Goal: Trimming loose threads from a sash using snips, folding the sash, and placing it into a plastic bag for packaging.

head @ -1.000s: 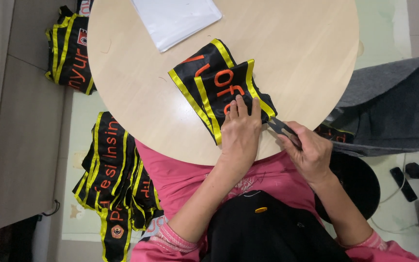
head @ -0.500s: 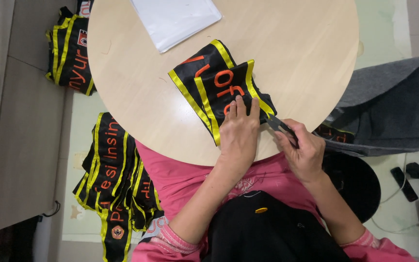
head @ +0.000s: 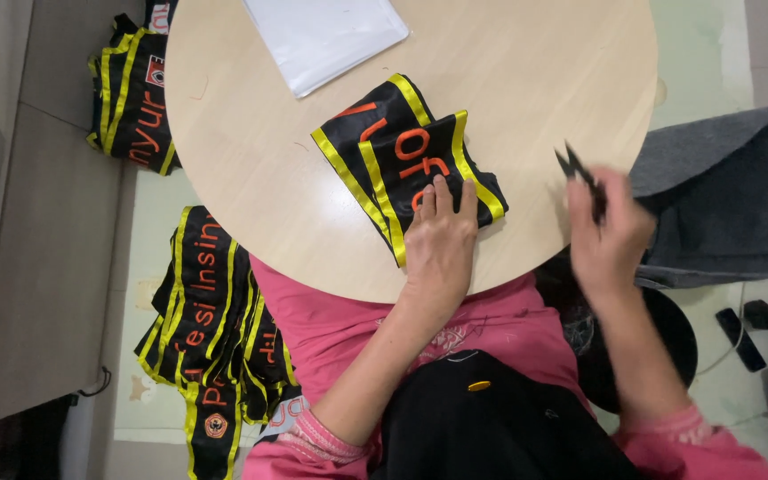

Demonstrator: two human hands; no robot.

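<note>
- Pressing my left hand (head: 442, 244) flat, fingers spread, on the folded black sash (head: 406, 160) with yellow edging, at the centre of the round wooden counter (head: 251, 187).
- My right hand (head: 611, 236), blurred at right of frame, grips small black thread snips (head: 577, 167).
- White plastic bag (head: 322, 36) lies at the top.

The left hand (head: 440, 244) is pressed flat, palm down, fingers extended together. The right hand (head: 609, 233) is held raised, blurred, fingers curled closed.
</note>
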